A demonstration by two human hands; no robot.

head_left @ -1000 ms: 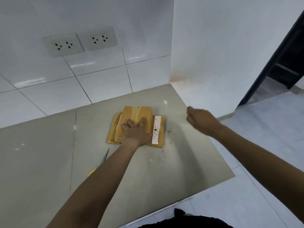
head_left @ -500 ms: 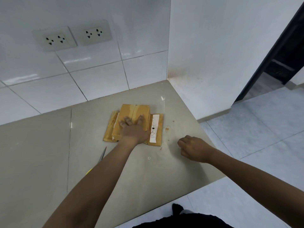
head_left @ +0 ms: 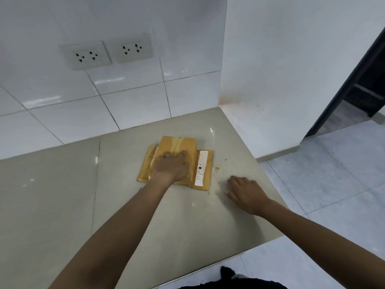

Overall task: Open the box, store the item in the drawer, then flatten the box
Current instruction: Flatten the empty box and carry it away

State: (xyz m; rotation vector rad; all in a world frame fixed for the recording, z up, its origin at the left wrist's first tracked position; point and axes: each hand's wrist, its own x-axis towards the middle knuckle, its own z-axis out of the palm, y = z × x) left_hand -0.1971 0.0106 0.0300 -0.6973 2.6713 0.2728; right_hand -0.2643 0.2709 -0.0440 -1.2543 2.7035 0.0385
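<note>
A flattened brown cardboard box (head_left: pixel 205 170) with a white shipping label lies on the beige countertop (head_left: pixel 125 205) near the back corner. My left hand (head_left: pixel 171 166) presses palm-down on the middle of the box, fingers spread flat. My right hand (head_left: pixel 243 189) rests palm-down on the countertop just right of the box, fingers apart, holding nothing. No drawer or item from the box is in view.
White tiled wall with two power sockets (head_left: pixel 108 53) stands behind the counter, and a white side wall (head_left: pixel 281 69) closes the right. The counter's right edge drops to a tiled floor (head_left: pixel 333 184). Small cardboard crumbs (head_left: pixel 217 168) lie beside the box.
My right hand came down from the air as a fist, then opened flat onto the countertop beside the box. My left hand stayed pressed on the box.
</note>
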